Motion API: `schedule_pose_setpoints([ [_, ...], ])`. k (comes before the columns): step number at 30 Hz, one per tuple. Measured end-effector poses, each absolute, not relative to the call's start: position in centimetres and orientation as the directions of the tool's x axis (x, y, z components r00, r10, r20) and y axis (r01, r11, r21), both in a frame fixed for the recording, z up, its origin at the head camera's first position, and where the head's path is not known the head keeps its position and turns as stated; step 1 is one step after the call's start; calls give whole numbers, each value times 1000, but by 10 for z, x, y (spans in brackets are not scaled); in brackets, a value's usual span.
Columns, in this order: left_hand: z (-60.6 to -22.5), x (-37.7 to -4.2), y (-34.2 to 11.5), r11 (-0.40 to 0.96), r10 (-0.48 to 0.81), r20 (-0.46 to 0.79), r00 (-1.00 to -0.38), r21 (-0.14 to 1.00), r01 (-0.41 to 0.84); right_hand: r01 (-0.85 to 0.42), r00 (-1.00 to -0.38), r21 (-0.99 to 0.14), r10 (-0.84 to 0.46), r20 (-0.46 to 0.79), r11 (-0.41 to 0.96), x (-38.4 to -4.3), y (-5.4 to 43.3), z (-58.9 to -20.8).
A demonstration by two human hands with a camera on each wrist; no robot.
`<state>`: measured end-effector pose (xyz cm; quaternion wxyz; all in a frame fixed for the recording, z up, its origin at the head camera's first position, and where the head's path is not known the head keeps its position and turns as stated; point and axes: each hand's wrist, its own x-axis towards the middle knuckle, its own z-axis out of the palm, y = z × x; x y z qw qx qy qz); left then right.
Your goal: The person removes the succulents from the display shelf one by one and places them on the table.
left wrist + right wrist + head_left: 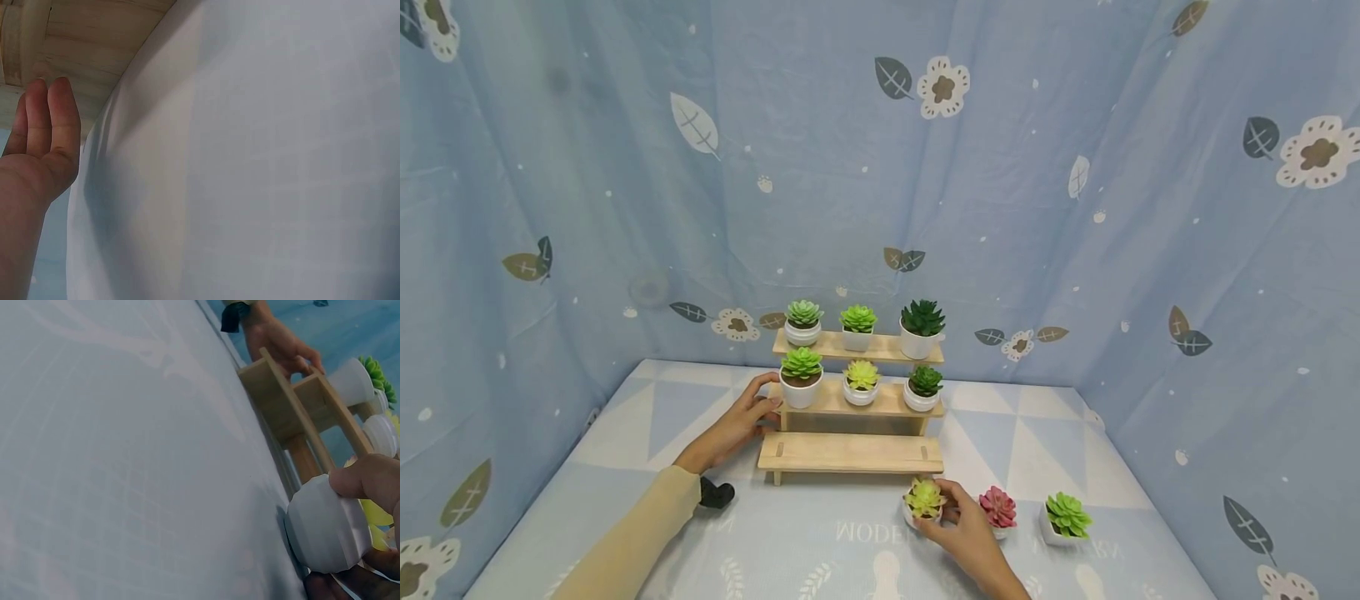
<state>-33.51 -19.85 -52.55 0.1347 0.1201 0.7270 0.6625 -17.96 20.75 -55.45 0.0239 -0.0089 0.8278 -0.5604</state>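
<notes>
My right hand holds a yellow-green succulent in a small white pot by its sides, in front of the stand's lower right corner. From the right wrist view the faceted white pot is tipped on its side, with the thumb on one side and fingers on the other. My left hand grips the left end of the three-tier wooden plant stand at its middle tier; in the left wrist view its fingers reach the wood. The stand's lowest tier is bare.
Three potted succulents, one a dark green one, line the top tier, and three more, including a yellow one, the middle one. Right of my right hand sit a red succulent and a green one. Patterned curtains surround the table.
</notes>
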Motion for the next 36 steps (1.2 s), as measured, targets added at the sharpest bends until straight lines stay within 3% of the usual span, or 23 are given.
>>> schedule_pose_setpoints([
  [20, -524, -335, -198, 91, 354, -41, -934, 996, -9, 3, -998, -920, -62, -30, 391, -181, 211, -552],
  [36, -527, -336, -199, 95, 358, -36, -933, 995, -2, -95, -979, -918, -202, 17, 385, -181, 223, -520],
])
